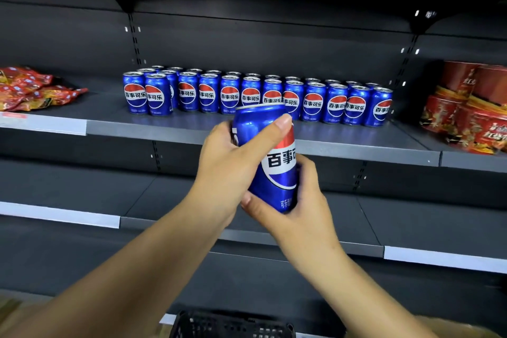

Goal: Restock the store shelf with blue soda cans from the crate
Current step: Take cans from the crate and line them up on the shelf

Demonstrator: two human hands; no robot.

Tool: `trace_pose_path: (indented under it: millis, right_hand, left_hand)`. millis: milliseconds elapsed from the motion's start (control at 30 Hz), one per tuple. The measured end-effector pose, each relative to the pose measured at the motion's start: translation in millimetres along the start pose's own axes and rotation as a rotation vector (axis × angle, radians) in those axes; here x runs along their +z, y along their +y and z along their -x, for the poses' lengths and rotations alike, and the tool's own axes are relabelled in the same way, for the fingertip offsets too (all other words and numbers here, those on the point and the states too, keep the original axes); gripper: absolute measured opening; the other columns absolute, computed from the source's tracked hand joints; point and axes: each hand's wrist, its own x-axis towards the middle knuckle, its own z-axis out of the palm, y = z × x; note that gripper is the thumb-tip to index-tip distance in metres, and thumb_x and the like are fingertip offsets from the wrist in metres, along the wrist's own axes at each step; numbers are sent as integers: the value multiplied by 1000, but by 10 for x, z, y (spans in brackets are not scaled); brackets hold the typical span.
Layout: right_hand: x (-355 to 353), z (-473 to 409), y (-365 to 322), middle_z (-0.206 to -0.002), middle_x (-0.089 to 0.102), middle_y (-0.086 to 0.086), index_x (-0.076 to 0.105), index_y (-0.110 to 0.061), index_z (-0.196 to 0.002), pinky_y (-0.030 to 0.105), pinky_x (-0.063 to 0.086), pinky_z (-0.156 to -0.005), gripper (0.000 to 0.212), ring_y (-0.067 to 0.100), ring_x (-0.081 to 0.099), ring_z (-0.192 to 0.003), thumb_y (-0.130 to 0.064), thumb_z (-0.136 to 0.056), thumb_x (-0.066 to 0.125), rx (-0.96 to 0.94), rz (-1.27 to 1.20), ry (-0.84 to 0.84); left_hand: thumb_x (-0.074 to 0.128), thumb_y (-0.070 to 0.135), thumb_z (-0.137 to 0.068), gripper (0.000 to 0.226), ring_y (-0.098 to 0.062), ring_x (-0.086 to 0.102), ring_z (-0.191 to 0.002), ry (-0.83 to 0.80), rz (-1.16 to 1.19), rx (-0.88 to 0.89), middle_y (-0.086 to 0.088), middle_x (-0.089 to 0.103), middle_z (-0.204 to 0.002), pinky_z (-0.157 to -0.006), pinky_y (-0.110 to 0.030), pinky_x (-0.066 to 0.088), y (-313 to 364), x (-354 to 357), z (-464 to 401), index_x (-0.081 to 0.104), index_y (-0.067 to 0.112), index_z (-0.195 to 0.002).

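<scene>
Soda can [270, 162] — blue, with a red, white and blue roundel and Chinese lettering — sits in both our hands, raised in front of the shelving and tilted a little to the left. Nearest to us, at the bottom edge of the view, we see the rim of a black plastic crate [233, 324]. Our left hand [230, 162] wraps the can's upper left side, thumb laid across its front near the top rim. Our right hand [296, 200] cups the lower right side and base, fingers curled round it. Behind the can, on the dark grey shelf [356, 143], stands a row of matching blue cans [258, 96] — several deep, upright, labels facing out. Red snack bags [30, 89] lie on the same shelf well to the left, and red stacked tubs [469, 110] stand at the far right.
</scene>
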Motion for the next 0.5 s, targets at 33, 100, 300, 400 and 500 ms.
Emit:
trace_pose_path:
  millis: [33, 100, 300, 400, 500]
  right_hand:
    - [-19, -5, 10, -98, 63, -20, 44, -38, -103, 11, 48, -71, 58, -8, 60, -90, -32, -62, 85, 4, -3, -23]
    - [-60, -26, 26, -103, 66, -16, 46, -37, -110, 19, 52, -79, 64, -2, 63, -94, -37, -60, 85, 18, -67, -114]
    - [-100, -133, 75, -111, 68, -14, 50, -29, -123, 24, 52, -89, 72, 4, 63, -104, -33, -57, 80, 135, -233, -442]
    - [26, -250, 120, -104, 71, -5, 59, -22, -113, 32, 55, -86, 67, 14, 66, -99, -24, -51, 83, 152, -197, -426]
    - [198, -389, 176, -93, 73, -7, 64, -20, -102, 25, 56, -77, 56, 8, 69, -87, -18, -49, 82, 127, -143, -356]
  left_hand:
    - [73, 43, -53, 57, -20, 71, -74, 2, 3, 14, -8, 73, -84, -61, -29, 55, -11, 0, 8, 66, 10, -98]
    - [72, 41, -54, 52, -18, 70, -69, -8, 18, 28, -6, 72, -80, -57, -26, 54, -26, -14, 28, 67, 9, -95]
    - [70, 33, -68, 27, -16, 68, -63, -102, 18, 32, -4, 71, -72, -54, -26, 54, -97, -280, -16, 67, 12, -86]
    - [71, 39, -60, 30, -16, 68, -66, -147, -16, 71, -2, 72, -75, -58, -26, 54, -153, -476, -95, 70, 18, -82]
    - [73, 44, -55, 40, -10, 68, -73, -160, -120, 143, 3, 73, -79, -63, -21, 52, -211, -693, -251, 68, 20, -87]
